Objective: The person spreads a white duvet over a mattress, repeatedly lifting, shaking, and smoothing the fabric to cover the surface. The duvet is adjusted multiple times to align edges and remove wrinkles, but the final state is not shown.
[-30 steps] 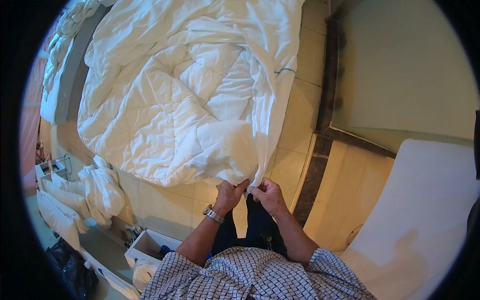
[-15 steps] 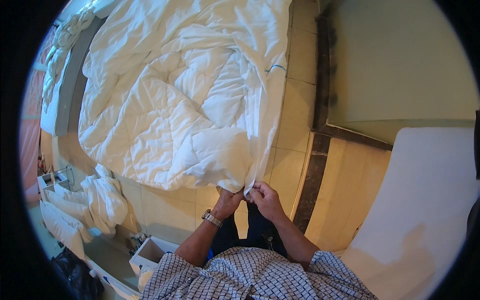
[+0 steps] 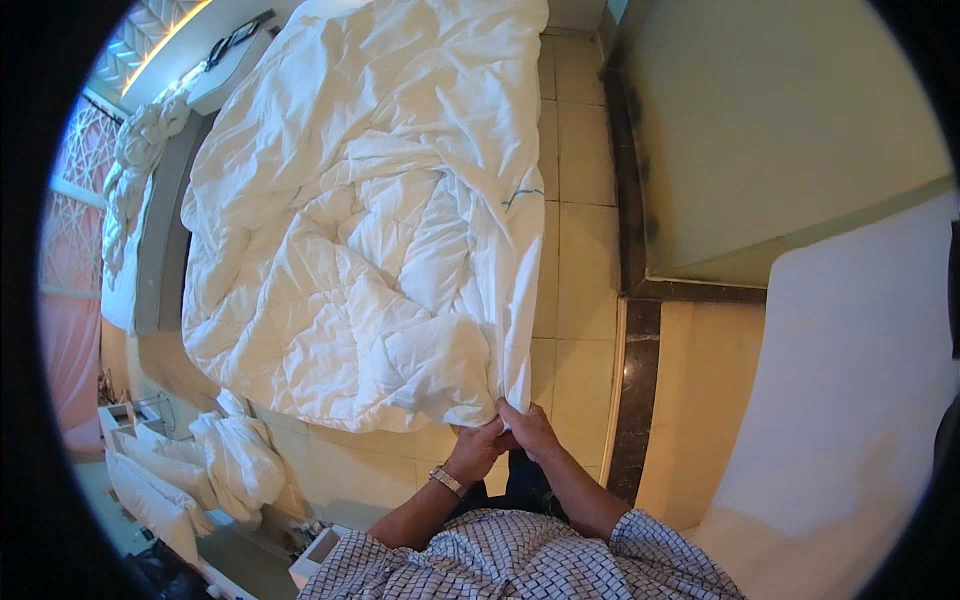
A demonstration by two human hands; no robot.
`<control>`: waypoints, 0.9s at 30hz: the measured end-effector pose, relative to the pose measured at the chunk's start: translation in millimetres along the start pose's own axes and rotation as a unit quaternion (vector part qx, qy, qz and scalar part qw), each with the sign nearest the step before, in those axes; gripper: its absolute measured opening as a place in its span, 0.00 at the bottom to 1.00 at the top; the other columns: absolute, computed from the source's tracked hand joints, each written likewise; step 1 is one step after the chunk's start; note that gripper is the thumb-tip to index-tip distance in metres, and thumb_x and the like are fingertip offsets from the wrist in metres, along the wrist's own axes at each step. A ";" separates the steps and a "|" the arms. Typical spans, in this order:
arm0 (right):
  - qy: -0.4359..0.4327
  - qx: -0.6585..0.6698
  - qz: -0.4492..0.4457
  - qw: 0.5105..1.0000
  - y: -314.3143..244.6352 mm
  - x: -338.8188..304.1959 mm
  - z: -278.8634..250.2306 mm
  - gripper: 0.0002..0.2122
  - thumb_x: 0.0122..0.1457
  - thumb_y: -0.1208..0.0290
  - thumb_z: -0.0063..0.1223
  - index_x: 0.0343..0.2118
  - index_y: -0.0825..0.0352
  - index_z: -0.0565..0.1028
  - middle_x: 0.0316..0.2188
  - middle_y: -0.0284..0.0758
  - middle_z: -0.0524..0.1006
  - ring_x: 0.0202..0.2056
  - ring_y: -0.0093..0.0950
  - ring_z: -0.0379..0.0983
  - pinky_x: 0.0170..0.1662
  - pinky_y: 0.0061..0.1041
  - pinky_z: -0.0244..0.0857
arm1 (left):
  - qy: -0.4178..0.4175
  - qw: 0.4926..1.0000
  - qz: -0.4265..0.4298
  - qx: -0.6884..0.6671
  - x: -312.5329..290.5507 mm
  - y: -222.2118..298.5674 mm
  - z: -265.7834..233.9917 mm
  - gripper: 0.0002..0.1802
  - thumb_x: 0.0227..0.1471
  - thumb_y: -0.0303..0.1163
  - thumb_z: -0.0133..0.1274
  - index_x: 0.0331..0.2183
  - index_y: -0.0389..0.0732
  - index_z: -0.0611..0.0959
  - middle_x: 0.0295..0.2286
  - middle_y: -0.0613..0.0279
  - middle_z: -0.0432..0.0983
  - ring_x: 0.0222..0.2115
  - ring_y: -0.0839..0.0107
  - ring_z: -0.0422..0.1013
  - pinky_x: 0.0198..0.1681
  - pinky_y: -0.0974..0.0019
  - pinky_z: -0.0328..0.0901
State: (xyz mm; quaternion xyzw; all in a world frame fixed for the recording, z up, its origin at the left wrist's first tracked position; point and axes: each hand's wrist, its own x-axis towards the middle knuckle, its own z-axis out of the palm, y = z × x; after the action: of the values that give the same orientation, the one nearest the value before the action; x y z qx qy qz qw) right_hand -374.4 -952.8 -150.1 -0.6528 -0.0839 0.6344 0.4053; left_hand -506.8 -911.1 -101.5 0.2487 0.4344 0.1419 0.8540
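A big white quilted duvet (image 3: 370, 240) lies crumpled across the bed, with a thin white cover sheet (image 3: 515, 300) draped along its right side. My left hand (image 3: 475, 450), a watch on its wrist, and my right hand (image 3: 530, 432) are pressed together at the duvet's near corner. Both pinch the white fabric of that corner between their fingers. The corner hangs just off the foot of the bed over the tiled floor (image 3: 575, 250).
A heap of white linen (image 3: 240, 465) lies on the floor at the lower left beside a white box (image 3: 318, 555). Pillows (image 3: 140, 170) sit on the far left. A green wall (image 3: 770, 140) with a dark baseboard (image 3: 630, 250) runs along the right, and a white panel (image 3: 860, 400) leans nearby.
My hands keep their hold on the duvet corner. The view has shifted a little, so the bed and hands sit slightly further right and lower.
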 end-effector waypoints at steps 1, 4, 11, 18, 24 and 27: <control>0.032 -0.091 -0.029 0.995 2.1 1.3 -3.8 0.24 0.60 0.55 0.58 0.49 0.72 0.75 0.40 0.49 0.79 0.41 0.45 0.78 0.43 0.40 0.72 | -0.007 0.999 -0.011 0.031 -5.8 1.8 3.2 0.19 0.64 0.31 0.50 0.54 0.37 0.73 0.43 0.62 0.77 0.42 0.68 0.75 0.45 0.64 0.73; 0.112 -0.346 -0.168 0.916 -21.5 -1.5 -9.4 0.17 0.55 0.66 0.59 0.44 0.72 0.76 0.37 0.57 0.77 0.38 0.55 0.76 0.42 0.47 0.71 | -0.011 0.986 0.007 0.164 -10.2 -21.1 -22.0 0.17 0.64 0.34 0.52 0.49 0.33 0.75 0.36 0.61 0.79 0.35 0.74 0.75 0.38 0.69 0.73; 0.105 -0.378 -0.245 0.887 -70.3 -26.7 -13.8 0.14 0.53 0.75 0.57 0.42 0.73 0.76 0.31 0.54 0.79 0.35 0.54 0.77 0.40 0.48 0.72 | 0.102 0.928 0.158 0.321 2.5 129.2 -23.5 0.13 0.64 0.33 0.51 0.44 0.33 0.78 0.35 0.60 0.79 0.32 0.75 0.75 0.35 0.70 0.73; 0.099 -0.325 -0.229 0.912 -35.1 -40.8 -7.0 0.17 0.57 0.70 0.55 0.48 0.72 0.73 0.33 0.57 0.79 0.37 0.56 0.76 0.41 0.47 0.72 | 0.228 0.732 0.399 0.503 222.1 210.4 -112.1 0.13 0.59 0.35 0.53 0.40 0.34 0.80 0.36 0.52 0.80 0.29 0.67 0.78 0.33 0.64 0.73; 0.122 -0.350 -0.126 0.920 -59.8 -65.2 20.9 0.19 0.59 0.66 0.53 0.52 0.67 0.72 0.36 0.56 0.79 0.40 0.56 0.76 0.43 0.50 0.71 | 0.219 0.936 0.164 0.220 313.6 304.0 -57.5 0.19 0.55 0.42 0.60 0.35 0.33 0.80 0.27 0.51 0.78 0.25 0.55 0.78 0.26 0.51 0.72; 0.139 -0.341 -0.080 0.926 -81.6 -76.9 45.1 0.15 0.60 0.68 0.56 0.47 0.70 0.75 0.36 0.53 0.80 0.41 0.53 0.78 0.44 0.42 0.71 | 0.174 0.972 -0.007 0.156 332.5 324.4 -51.8 0.21 0.54 0.47 0.61 0.32 0.36 0.78 0.23 0.59 0.74 0.17 0.61 0.71 0.20 0.54 0.69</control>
State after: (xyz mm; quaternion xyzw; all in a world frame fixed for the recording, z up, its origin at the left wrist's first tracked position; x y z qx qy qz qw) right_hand -395.7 -928.1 -33.8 -0.8246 -0.2895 0.4359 0.2152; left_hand -363.8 -471.8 -172.8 0.3473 0.5950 0.1071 0.7168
